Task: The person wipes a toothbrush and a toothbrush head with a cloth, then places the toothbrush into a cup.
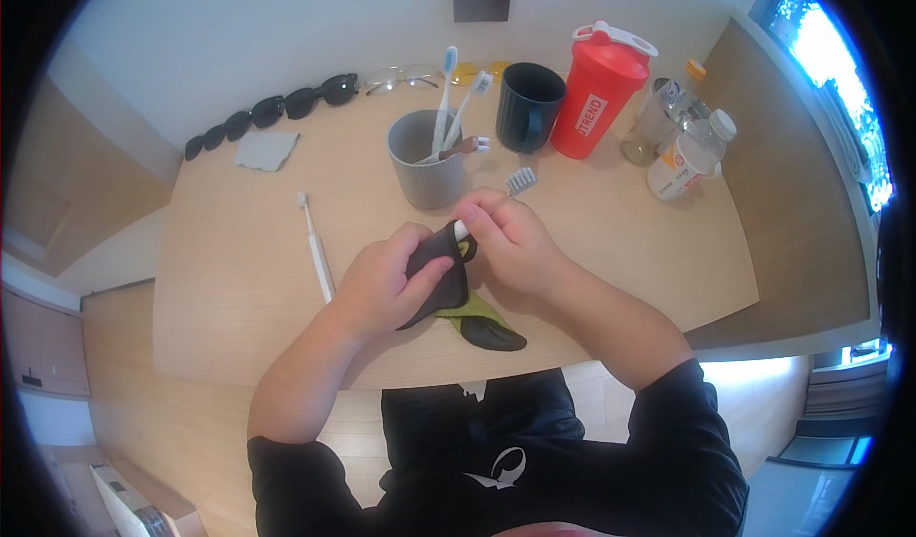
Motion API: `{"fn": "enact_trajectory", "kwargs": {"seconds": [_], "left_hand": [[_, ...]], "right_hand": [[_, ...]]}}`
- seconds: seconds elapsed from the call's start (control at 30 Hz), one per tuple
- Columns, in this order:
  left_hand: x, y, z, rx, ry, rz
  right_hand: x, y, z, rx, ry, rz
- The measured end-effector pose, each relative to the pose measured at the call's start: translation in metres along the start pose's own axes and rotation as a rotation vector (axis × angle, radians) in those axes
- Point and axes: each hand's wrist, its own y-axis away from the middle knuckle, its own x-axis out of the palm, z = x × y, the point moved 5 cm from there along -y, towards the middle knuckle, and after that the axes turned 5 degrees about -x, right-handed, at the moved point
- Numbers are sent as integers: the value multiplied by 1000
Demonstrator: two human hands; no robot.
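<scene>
My left hand (382, 284) is closed around a dark grey cloth pouch (441, 268) with a green lining. The pouch's loose end, a green and black flap (489, 327), lies on the table near the front edge. Between the fingers of my right hand (515, 241) is a toothbrush (521, 182). Its bristle head sticks out past the knuckles, up and to the right. The white handle end sits at the pouch's opening; how far it reaches in is hidden. To the left, a white toothbrush (315, 246) lies on the table, partly behind my left forearm.
Just beyond my hands stands a grey cup (420, 179) holding several toothbrushes. Behind it are a dark mug (528, 108), a red shaker bottle (599, 89) and clear bottles (682, 160). Sunglasses (301, 103) and glasses (401, 79) line the wall, with a torn grey paper (266, 151) nearby.
</scene>
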Motion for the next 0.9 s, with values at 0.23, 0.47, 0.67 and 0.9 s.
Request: {"fn": "enact_trajectory", "kwargs": {"seconds": [0.23,0.47,0.67,0.9], "left_hand": [[-1,0,-1,8,5,3],[-1,1,-1,-1,14,5],[-1,1,-1,12,8,5],[-1,1,-2,10,8,2]], "right_hand": [[1,1,4,38,-3,-2],[1,0,-1,8,-6,-4],[0,-1,-5,-16,-32,5],[0,-1,-1,-38,-3,4]]}}
